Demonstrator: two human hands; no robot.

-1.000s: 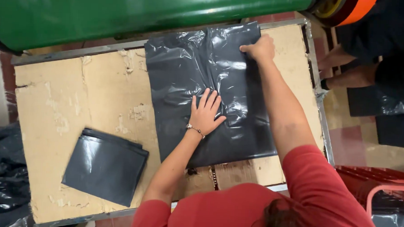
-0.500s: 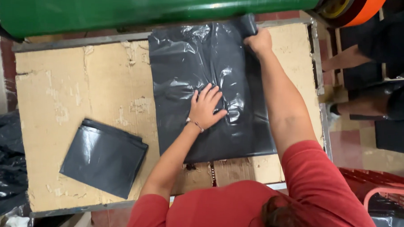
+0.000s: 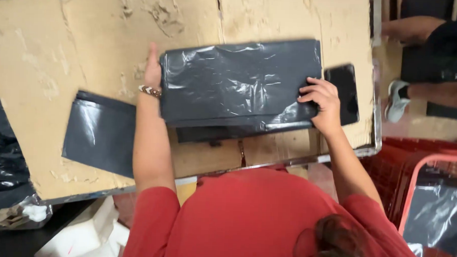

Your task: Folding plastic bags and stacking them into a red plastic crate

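Fingers, right hand (image 3: 321, 102): curled down, tips pressing the right end of the folded dark grey plastic bag (image 3: 238, 82); no pinch visible, pressing rather than grasping.
Fingers, left hand (image 3: 152, 69): extended flat, edge of the palm set against the bag's left end; released, holding nothing.
Bag location: flat on the worn tan cardboard-covered worktable (image 3: 64, 47), folded into a long rectangle, lower layers showing along its near edge.
Step in hand (judged): squaring and flattening the fold.
Good practice: keep both ends pinned at once; slide the palms from the bag's middle toward its ends to drive out trapped air; align the near edges before pressing the crease; avoid dragging the fingertips, since thin film wrinkles readily.
Left arm: forearm runs from the torso straight up to the bag's left end; beaded bracelet (image 3: 150, 91) at the wrist.
Right arm: elbow bent, forearm angled up to the bag's right end, wrist slightly raised.
Left of the bag: stack of flat, already folded dark grey bags (image 3: 99, 131), partly under the left forearm.
Right of the bag: black rectangular phone (image 3: 343, 92), just beside the right hand's knuckles.
Beyond the phone: metal table edge (image 3: 375, 98), then another person's leg and grey shoe (image 3: 395, 101).
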